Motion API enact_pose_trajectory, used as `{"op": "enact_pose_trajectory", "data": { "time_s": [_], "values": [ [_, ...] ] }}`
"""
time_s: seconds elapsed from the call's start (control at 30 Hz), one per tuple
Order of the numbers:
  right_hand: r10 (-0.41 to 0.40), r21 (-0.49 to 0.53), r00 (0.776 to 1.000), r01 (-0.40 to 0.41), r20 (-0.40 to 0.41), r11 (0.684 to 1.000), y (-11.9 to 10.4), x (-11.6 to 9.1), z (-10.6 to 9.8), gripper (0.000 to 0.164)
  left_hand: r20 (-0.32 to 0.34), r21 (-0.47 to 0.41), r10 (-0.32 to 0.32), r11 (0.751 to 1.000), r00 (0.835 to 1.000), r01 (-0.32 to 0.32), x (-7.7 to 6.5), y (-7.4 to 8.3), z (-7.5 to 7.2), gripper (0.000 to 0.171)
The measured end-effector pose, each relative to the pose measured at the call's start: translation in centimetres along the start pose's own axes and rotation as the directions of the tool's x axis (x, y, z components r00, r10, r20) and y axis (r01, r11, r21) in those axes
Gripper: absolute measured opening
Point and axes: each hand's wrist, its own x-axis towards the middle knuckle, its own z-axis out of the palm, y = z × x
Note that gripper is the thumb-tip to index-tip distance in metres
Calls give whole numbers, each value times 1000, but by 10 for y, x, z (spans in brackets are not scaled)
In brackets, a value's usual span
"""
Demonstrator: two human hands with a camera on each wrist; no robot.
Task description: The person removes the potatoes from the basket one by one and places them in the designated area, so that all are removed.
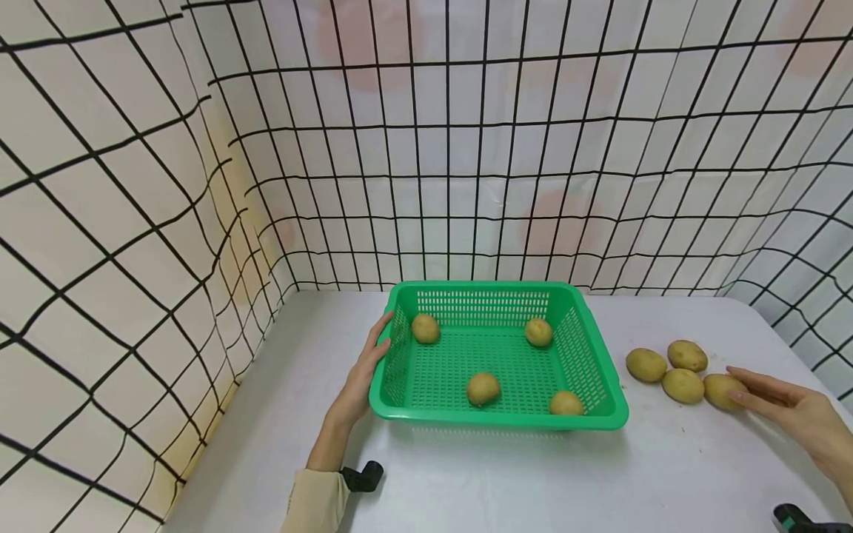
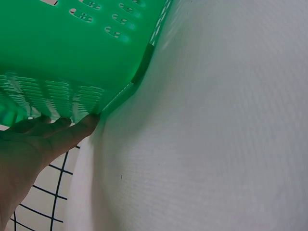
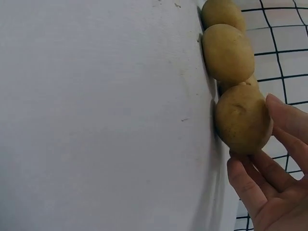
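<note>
A green plastic basket (image 1: 498, 420) with perforated walls stands on the table, several potatoes spread over its floor, one of them a potato (image 1: 483, 389) near the front. My left hand (image 1: 356, 377) rests against the basket's left side, fingers extended; in the left wrist view the fingertips (image 2: 89, 122) touch the outer wall. To the right of the basket, several more potatoes lie grouped together. My right hand (image 1: 793, 414) holds the rightmost potato (image 3: 243, 119) of that group between thumb and fingers. This potato sits beside its neighbour (image 3: 228, 53) at table level.
The white-covered table (image 1: 486, 481) runs beneath everything. Black netting (image 1: 446, 174) hangs before a pale wall at the back and along both sides. The nearest loose potato (image 1: 646, 365) lies a short gap from the basket's right rim.
</note>
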Motion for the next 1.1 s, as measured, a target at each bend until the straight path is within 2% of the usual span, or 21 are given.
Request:
{"op": "enact_pose_trajectory", "data": {
  "time_s": [0.23, 0.33, 0.43, 0.6, 0.77, 0.97, 1.1],
  "values": [
    [-44, 6, 997, 45, -56, 999, -29, -1, -6, 73, -3, 9, -7, 1000, 1000, 7, 0, 2, 0, 53],
    [-59, -41, 997, 57, -48, 998, -45, 2, -6, 74, -7, 12, -6, 1000, 1000, 6, -1, 3, 0, 53],
    [-88, -74, 996, 86, -25, 994, -62, 5, -4, 75, -6, 12, -5, 1000, 1000, 5, -1, 3, 0, 53],
    [-129, -51, 992, 130, 12, 990, -94, 12, 0, 74, 0, 7, -4, 1000, 1000, 4, 0, 0, 0, 53],
    [-188, -79, 981, 191, 48, 978, -130, 18, 2, 70, 1, 3, -1, 1000, 1000, 1, 0, 0, 0, 53],
    [-250, -30, 963, 254, 103, 967, -173, 27, 11, 65, 0, 4, -1, 1000, 1000, 1, 0, 1, 1, 53],
    [-286, 5, 952, 287, 112, 958, -204, 33, 22, 64, 1, -5, 2, 1000, 1000, -2, 0, 1, 0, 54]
  ]
}}
